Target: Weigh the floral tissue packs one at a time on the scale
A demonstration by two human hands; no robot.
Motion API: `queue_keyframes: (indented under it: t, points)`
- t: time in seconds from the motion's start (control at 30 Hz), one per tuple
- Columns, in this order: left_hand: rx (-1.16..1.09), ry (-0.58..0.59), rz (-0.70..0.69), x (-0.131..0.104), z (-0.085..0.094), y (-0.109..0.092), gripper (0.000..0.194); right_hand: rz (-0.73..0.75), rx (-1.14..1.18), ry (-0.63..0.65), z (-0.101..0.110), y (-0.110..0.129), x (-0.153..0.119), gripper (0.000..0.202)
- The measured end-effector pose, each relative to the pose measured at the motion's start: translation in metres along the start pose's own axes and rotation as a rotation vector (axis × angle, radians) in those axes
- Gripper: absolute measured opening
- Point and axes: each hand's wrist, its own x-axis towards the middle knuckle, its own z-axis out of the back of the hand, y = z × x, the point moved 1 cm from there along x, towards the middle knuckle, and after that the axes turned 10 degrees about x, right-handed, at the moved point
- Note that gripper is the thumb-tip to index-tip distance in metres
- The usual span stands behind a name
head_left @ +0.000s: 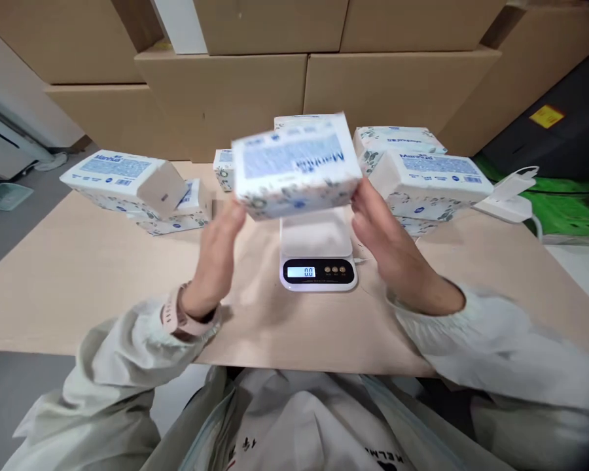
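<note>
Between my two hands a white pack of tissues (297, 163) with blue print and a leaf pattern is held up, slightly tilted and a little blurred. My left hand (222, 239) grips its left end, and my right hand (380, 226) presses on the right end. Below the pack, apart from it, a white digital scale (319, 245) lies on the table with its display reading 0.0. The raised pack covers the scale's far part and partly hides another tissue pack (285, 122) behind.
Tissue packs lie stacked at the left (122, 180) and right (432, 183) of the wooden table (103, 281). A smaller-looking pack (222, 171) is at the back. A white power strip (508, 199) sits at the right edge. Cardboard boxes (226, 98) form a wall behind.
</note>
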Motion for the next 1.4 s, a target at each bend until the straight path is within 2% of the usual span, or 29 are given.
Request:
queue_keyframes:
  t: [0.1,0.23,0.3,0.37,0.47,0.53,0.6,0.67,0.77,0.9,1.4]
  points:
    - [0.036,0.150,0.038,-0.017,-0.020,0.013,0.044,-0.108,0.066,-0.090,0.014,-0.040,-0.029,0.064]
    - [0.083,0.185,0.112,-0.020,-0.033,0.035,0.048,-0.188,0.109,-0.153,0.018,-0.083,-0.047,0.069]
    - [0.087,0.172,0.157,-0.023,-0.035,0.046,0.053,-0.180,0.099,-0.195,0.018,-0.096,-0.052,0.068]
    - [0.081,0.078,0.188,-0.028,-0.033,0.057,0.058,-0.116,0.069,-0.273,0.019,-0.103,-0.057,0.063]
    - [0.049,-0.115,0.208,-0.033,-0.028,0.068,0.059,0.004,0.042,-0.445,0.023,-0.105,-0.060,0.048]
    - [0.028,-0.194,0.210,-0.035,-0.025,0.072,0.051,0.033,0.043,-0.551,0.026,-0.104,-0.061,0.040]
    - [0.011,-0.257,0.220,-0.034,-0.023,0.073,0.037,0.015,0.043,-0.600,0.027,-0.102,-0.061,0.034]
    - [-0.011,-0.303,0.231,-0.034,-0.022,0.072,0.025,-0.022,0.037,-0.592,0.025,-0.099,-0.061,0.031]
    - [-0.037,-0.312,0.239,-0.035,-0.024,0.068,0.019,-0.049,0.030,-0.558,0.022,-0.094,-0.062,0.027]
    - [-0.052,-0.311,0.248,-0.036,-0.026,0.065,0.018,-0.043,0.013,-0.581,0.022,-0.090,-0.063,0.026]
    - [-0.053,-0.311,0.280,-0.035,-0.026,0.067,0.017,-0.062,0.007,-0.549,0.026,-0.092,-0.063,0.024]
